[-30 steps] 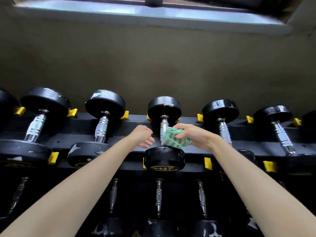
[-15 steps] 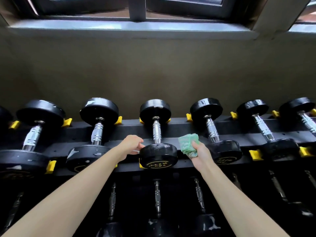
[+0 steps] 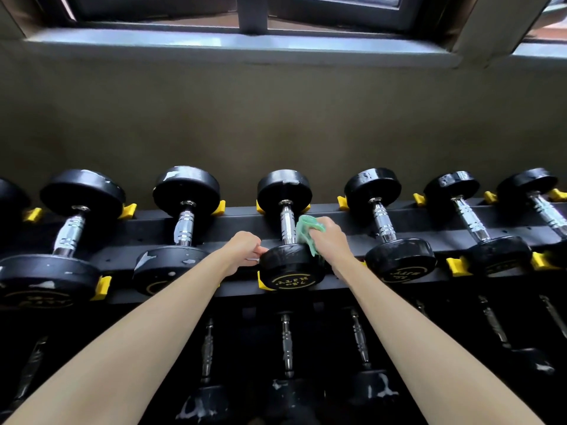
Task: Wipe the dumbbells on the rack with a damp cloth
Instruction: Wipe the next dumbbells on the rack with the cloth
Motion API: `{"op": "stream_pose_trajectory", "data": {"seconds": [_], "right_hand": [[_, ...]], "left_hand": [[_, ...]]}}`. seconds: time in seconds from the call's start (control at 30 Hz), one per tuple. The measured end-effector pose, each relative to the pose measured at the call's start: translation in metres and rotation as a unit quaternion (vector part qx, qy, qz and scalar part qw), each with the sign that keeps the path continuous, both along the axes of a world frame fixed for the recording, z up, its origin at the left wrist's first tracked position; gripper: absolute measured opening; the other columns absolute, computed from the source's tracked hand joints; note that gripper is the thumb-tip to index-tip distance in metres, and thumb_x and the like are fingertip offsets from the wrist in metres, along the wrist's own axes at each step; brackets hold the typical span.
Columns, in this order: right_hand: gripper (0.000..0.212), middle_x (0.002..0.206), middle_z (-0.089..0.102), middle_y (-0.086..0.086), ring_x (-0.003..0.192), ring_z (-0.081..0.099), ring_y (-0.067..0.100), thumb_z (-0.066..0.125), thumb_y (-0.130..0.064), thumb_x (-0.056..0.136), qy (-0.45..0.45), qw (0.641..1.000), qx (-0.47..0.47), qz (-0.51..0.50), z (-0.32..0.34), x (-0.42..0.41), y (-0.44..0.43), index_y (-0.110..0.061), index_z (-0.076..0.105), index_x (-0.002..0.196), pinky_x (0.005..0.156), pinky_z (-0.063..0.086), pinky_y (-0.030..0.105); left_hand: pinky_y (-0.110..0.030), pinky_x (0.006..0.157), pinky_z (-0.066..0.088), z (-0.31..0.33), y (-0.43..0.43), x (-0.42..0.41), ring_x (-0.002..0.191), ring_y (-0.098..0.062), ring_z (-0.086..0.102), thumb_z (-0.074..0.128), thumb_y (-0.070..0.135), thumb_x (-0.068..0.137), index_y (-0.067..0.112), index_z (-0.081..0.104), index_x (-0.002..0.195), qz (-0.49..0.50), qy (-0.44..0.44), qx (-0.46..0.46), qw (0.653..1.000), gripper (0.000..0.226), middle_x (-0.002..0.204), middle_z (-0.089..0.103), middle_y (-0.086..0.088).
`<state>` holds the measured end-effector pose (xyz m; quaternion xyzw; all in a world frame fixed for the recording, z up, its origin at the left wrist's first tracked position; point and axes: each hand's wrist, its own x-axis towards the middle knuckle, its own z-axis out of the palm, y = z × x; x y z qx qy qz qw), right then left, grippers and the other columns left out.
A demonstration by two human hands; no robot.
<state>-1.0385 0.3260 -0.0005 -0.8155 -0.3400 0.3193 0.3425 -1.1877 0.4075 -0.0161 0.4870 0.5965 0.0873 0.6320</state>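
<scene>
Cloth (image 3: 307,232): green and bunched up, just right of the middle of the frame. It lies against the top right edge of the near round weight of the middle dumbbell (image 3: 291,269), close beside the shiny bar.
Right hand (image 3: 330,240): fingers are curled tight around the cloth and press it on the weight. The arm comes in from the lower right of the frame.
Left hand (image 3: 243,250): fingers are curled and the tips touch the left side of the same near weight. I cannot tell if it grips the weight or only rests on it. The arm comes in from the lower left.
Middle dumbbell: black with a silver bar, lying across the top shelf of the rack (image 3: 242,223), with yellow writing on its near face.
Other dumbbells (image 3: 184,228): more black ones sit in a row to the left and right, some with white scuffed spots.
Yellow holders (image 3: 457,265): small yellow pieces sit beside the weights on the rack.
Lower row (image 3: 287,348): more dumbbells lie in the dark at the bottom of the frame.
Wall (image 3: 276,124): plain and brownish, behind the rack.
Window (image 3: 251,13): along the top of the frame.
</scene>
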Motion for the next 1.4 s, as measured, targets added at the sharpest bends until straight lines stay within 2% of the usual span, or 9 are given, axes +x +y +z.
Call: {"op": "stream_pose_trajectory", "data": {"seconds": [0.27,0.43,0.57,0.7,0.8,0.93,1.1,1.27,1.4], "right_hand": [[0.026,0.102,0.064,0.006,0.094,0.057,0.02,0.045,-0.011,0.091,-0.023,0.981,0.079,0.175,-0.005,-0.053,-0.012,-0.014,0.06,0.112,0.082,0.044,0.031],[0.016,0.076,0.06,0.0,0.066,0.052,0.007,0.057,-0.01,0.077,0.061,0.983,0.097,0.142,-0.004,-0.031,-0.032,-0.01,0.067,0.089,0.059,0.039,0.015],[0.014,0.053,0.058,-0.005,0.049,0.051,0.006,0.055,-0.013,0.052,0.215,0.968,0.129,-0.014,0.008,-0.002,-0.032,-0.008,0.063,0.062,0.046,0.037,0.017],[0.01,0.077,0.06,0.006,0.066,0.056,0.018,0.054,-0.01,0.084,0.345,0.895,0.164,-0.23,0.003,0.033,-0.018,-0.011,0.06,0.077,0.059,0.043,0.028],[0.012,0.098,0.06,0.012,0.077,0.058,0.02,0.05,-0.006,0.092,0.368,0.882,0.147,-0.256,-0.008,0.053,-0.003,-0.006,0.059,0.1,0.068,0.047,0.032],[0.033,0.113,0.058,0.016,0.087,0.059,0.024,0.049,-0.002,0.092,0.349,0.9,0.117,-0.236,-0.023,0.073,0.028,-0.003,0.05,0.125,0.075,0.051,0.039],[0.041,0.111,0.052,0.006,0.087,0.056,0.018,0.041,0.005,0.093,0.356,0.885,0.168,-0.249,-0.028,0.087,0.076,-0.016,0.043,0.128,0.079,0.049,0.037],[0.048,0.124,0.054,0.007,0.107,0.053,0.019,0.04,0.005,0.09,0.234,0.93,0.177,-0.221,-0.052,0.088,0.116,-0.012,0.043,0.134,0.094,0.046,0.033],[0.042,0.11,0.054,0.001,0.096,0.051,0.014,0.035,0.002,0.094,0.221,0.945,0.154,-0.183,-0.069,0.078,0.121,-0.012,0.047,0.131,0.08,0.039,0.024]], "left_hand": [[-0.027,0.078,0.051,0.0,-0.001,-0.005,0.056,-0.013,0.049,0.034,-0.003,0.09,0.01,0.049,0.07,-0.049,-0.009,0.027,0.998,0.029,0.051,0.053,0.002],[-0.023,0.075,0.048,0.006,0.004,-0.005,0.09,-0.019,0.057,0.037,0.001,0.096,0.008,0.048,0.089,-0.062,-0.003,0.001,0.998,0.015,0.083,0.063,-0.007],[-0.029,0.074,0.05,0.012,0.011,0.005,0.079,-0.021,0.059,0.029,0.008,0.096,0.004,0.047,0.095,-0.106,0.052,0.019,0.993,0.018,0.08,0.065,-0.009],[-0.032,0.075,0.051,0.019,0.021,0.021,0.07,-0.022,0.06,0.035,0.013,0.094,0.001,0.044,0.103,-0.176,0.125,0.048,0.975,0.018,0.08,0.066,-0.012],[-0.027,0.06,0.048,0.02,0.029,0.036,0.058,-0.02,0.056,0.039,0.016,0.095,0.003,0.043,0.102,-0.188,0.147,0.057,0.969,0.015,0.074,0.065,-0.011],[-0.022,0.045,0.027,0.007,0.046,0.059,0.051,-0.016,0.033,0.047,0.013,0.093,0.015,0.036,0.078,-0.157,0.121,0.092,0.976,0.019,0.066,0.039,-0.004],[-0.031,0.072,0.044,-0.01,0.065,0.075,0.086,-0.026,0.057,0.059,0.027,0.089,0.019,0.045,0.076,-0.203,0.184,0.211,0.938,0.02,0.094,0.053,-0.008],[-0.027,0.059,0.043,-0.024,0.079,0.08,0.063,-0.021,0.049,0.069,0.02,0.08,0.01,0.05,0.075,-0.244,0.179,0.136,0.943,0.022,0.074,0.058,-0.009],[-0.029,0.06,0.047,-0.029,0.086,0.081,0.061,-0.02,0.052,0.074,0.018,0.072,0.013,0.052,0.07,-0.236,0.187,0.137,0.944,0.023,0.07,0.061,-0.008]]}}
